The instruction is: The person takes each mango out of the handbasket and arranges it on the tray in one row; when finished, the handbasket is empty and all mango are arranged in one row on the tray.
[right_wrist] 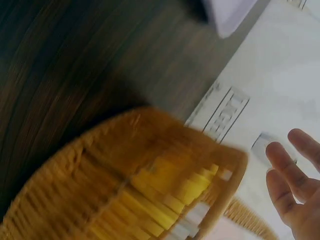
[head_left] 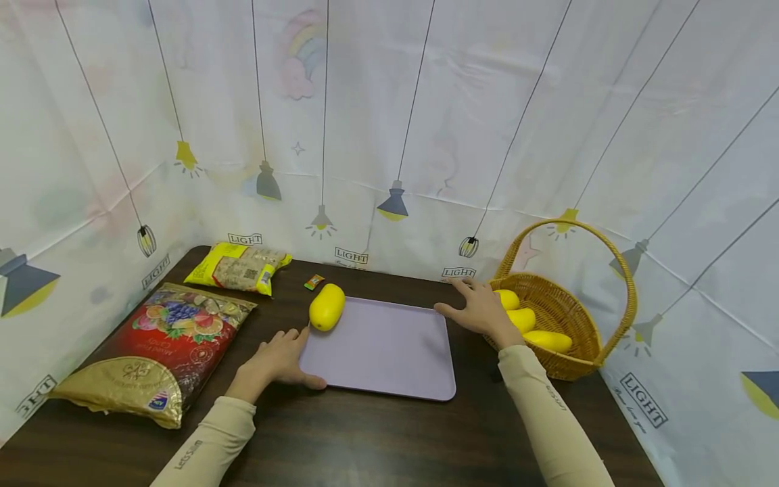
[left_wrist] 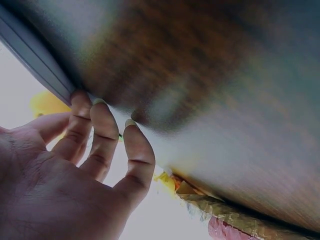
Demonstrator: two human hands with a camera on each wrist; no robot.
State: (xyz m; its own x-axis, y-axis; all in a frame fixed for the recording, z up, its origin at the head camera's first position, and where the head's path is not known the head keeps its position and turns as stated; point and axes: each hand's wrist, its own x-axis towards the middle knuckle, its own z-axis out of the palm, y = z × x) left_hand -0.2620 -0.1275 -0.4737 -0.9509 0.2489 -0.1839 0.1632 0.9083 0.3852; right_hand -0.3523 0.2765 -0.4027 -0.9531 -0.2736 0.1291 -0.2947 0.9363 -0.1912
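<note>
A lavender tray (head_left: 380, 352) lies on the dark table, with a yellow mango (head_left: 326, 308) at its far left corner. My left hand (head_left: 276, 362) is at the tray's near left corner, thumb at the front edge and fingers beside the left side. In the left wrist view, the fingertips of the left hand (left_wrist: 107, 145) rest at the table beside the tray rim (left_wrist: 37, 55). Above the gap between tray and wicker basket (head_left: 562, 304) is my right hand (head_left: 477, 311), holding nothing, its fingers spread. Inside the basket lie several yellow mangoes (head_left: 550, 341).
On the left lies a large red and gold candy bag (head_left: 164, 345), with a yellow snack packet (head_left: 237, 267) behind it. A small wrapped candy (head_left: 314, 281) is at the back, near the mango. The basket's tall handle (head_left: 629, 291) arches upward near the printed wall cloth (head_left: 389, 122).
</note>
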